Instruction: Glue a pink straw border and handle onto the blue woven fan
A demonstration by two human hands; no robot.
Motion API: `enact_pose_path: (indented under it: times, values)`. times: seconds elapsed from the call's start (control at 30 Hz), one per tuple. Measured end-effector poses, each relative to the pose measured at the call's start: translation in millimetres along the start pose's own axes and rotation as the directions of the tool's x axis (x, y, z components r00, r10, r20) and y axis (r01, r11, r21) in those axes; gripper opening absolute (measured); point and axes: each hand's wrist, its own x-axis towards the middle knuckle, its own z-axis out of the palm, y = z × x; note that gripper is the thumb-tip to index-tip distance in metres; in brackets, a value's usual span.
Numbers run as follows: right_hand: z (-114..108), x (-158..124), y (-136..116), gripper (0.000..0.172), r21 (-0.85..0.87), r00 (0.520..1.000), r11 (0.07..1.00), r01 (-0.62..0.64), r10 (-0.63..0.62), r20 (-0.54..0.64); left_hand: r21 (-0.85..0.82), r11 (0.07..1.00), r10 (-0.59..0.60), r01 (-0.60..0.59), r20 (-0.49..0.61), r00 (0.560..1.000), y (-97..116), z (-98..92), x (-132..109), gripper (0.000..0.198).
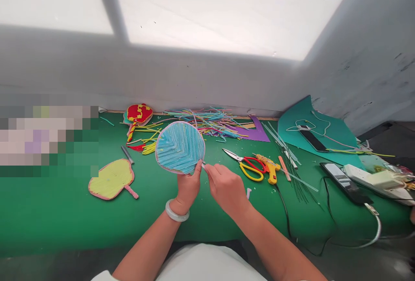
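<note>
My left hand [189, 186], with a pale bangle [177, 212] at its wrist, grips the lower edge of a round fan [180, 147]. The fan is faced with light blue fuzzy strips in a chevron pattern and has a pink rim. Close to that edge, at the fan's lower right, my right hand [227, 186] is closed in a pinch. A small pale end shows at its fingertips, too little to name. To the left lies a yellow-green fan [112, 179] with a pink rim and short pink handle.
Scissors [248, 166], a yellow glue gun [270, 170] and glue sticks [285, 142] lie to the right. Behind the fan is a heap of coloured pipe cleaners [214, 123]. A red fan [139, 113] lies at back left; phones [345, 181] and a power strip [363, 175] sit far right.
</note>
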Motion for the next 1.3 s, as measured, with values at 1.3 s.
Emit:
enact_pose_path:
  times: [1.3]
  values:
    - [-4, -14, -42, 0.031, 0.820, 0.712, 0.046, -0.570, 0.527, 0.465, 0.105, 0.993, 0.048, -0.056, 0.076, 0.996, 15, -5.6, -9, 0.031]
